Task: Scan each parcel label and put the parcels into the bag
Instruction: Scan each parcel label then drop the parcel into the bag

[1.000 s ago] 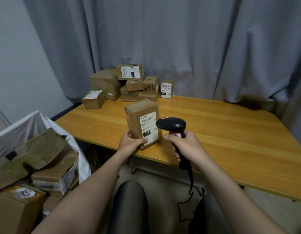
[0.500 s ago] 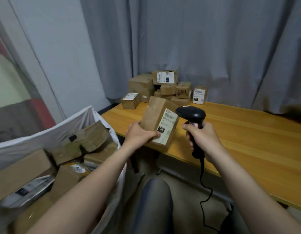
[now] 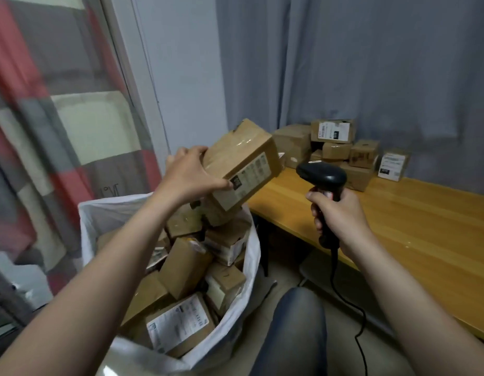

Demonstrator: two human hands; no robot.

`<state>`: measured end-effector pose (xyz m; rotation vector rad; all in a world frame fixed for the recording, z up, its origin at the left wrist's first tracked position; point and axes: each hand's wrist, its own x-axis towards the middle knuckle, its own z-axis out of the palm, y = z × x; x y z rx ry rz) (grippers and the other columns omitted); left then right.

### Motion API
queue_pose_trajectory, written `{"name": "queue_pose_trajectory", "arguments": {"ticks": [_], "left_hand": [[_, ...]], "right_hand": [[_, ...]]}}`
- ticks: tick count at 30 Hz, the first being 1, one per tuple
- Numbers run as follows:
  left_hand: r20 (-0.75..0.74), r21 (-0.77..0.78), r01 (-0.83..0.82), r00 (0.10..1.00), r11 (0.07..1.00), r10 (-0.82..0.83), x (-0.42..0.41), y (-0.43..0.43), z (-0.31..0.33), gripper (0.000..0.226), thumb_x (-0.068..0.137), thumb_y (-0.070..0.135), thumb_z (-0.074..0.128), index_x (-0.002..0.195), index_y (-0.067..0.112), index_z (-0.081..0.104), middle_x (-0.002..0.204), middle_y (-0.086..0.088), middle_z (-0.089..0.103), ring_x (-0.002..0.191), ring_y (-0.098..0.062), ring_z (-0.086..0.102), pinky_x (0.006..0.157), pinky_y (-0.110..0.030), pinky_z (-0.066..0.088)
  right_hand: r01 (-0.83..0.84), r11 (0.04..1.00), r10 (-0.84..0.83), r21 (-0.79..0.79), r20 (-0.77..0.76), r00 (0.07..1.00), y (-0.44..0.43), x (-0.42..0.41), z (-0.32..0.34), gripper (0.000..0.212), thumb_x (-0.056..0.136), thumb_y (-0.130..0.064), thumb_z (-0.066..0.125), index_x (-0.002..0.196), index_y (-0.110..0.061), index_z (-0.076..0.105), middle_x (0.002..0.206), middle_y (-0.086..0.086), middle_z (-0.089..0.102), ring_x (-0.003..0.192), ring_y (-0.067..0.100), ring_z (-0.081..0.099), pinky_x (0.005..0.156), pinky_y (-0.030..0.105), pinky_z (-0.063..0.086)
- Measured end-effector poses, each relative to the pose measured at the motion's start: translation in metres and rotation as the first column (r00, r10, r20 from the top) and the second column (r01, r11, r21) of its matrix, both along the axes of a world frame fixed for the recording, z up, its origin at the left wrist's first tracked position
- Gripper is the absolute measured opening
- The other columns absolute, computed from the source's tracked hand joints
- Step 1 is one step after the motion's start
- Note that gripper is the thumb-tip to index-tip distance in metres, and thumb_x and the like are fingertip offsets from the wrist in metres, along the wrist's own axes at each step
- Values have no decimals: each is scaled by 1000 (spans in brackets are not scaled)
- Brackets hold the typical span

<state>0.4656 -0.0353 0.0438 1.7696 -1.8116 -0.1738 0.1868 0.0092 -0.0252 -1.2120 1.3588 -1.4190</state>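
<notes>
while a knee (image 3: 295,329) in dark cloth sits nearest in the middle, the white bag (image 3: 108,210) stands open at the near left, heaped with packed parcels (image 3: 181,264), one showing a white label upward. above the bag's far edge, the left hand (image 3: 186,175) grips a brown parcel (image 3: 243,169), thumb along its labelled face and fingers curled over the far side, the box tilted and clear of the heap. to its right, the right hand (image 3: 341,215) is wrapped round the handle of a black scanner (image 3: 322,176), whose cable (image 3: 341,289) hangs toward the floor. beyond lies the wooden table (image 3: 411,226), with waiting parcels (image 3: 335,147) stacked at its far left corner against a grey curtain (image 3: 371,77).
</notes>
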Motion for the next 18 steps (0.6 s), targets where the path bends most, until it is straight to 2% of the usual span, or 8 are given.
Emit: {"name": "queue_pose_trajectory", "arguments": {"ticks": [3,7,13,16,18], "left_hand": [[159,67,-112,982,991,100,47,15,6,116,44,77,73,146,24,51,129,-6,51,123,-30,39,90,-38,35],[271,104,-240,940,965,205,85,36,-4,99,62,58,86,146,21,50,122,-8,47,114,-29,35,85,-38,33],[286,141,-357,907,923,307,109,64,-37,103,65,51,89,152,31,39,137,-17,44,129,-42,30,101,-50,39],[239,212,-356,922,910,304,114,75,-63,99,65,45,89,149,33,39,140,-17,45,134,-43,28,94,-46,40],[236,227,-378,916,898,326,118,81,-82,98,63,45,90,145,34,39,140,-16,46,134,-44,29,97,-47,43]], "right_hand": [[-21,1000,21,8,-6,1000,0,10,-1,10,99,-21,68,96,-12,66,70,6,58,49,14,51,48,30,43],[-47,999,47,25,-14,999,0,19,-6,11,98,-21,68,101,-10,67,70,6,59,50,16,51,49,31,43],[-77,997,78,28,-26,997,2,29,-10,11,99,-23,68,101,-12,68,73,7,60,55,18,52,54,33,44],[-83,996,85,41,-35,996,2,34,-14,11,98,-23,69,100,-12,68,72,6,61,54,18,53,54,34,45],[-85,995,87,46,-38,995,1,38,-18,11,98,-23,69,100,-13,68,71,6,60,53,17,52,53,34,44]]}}
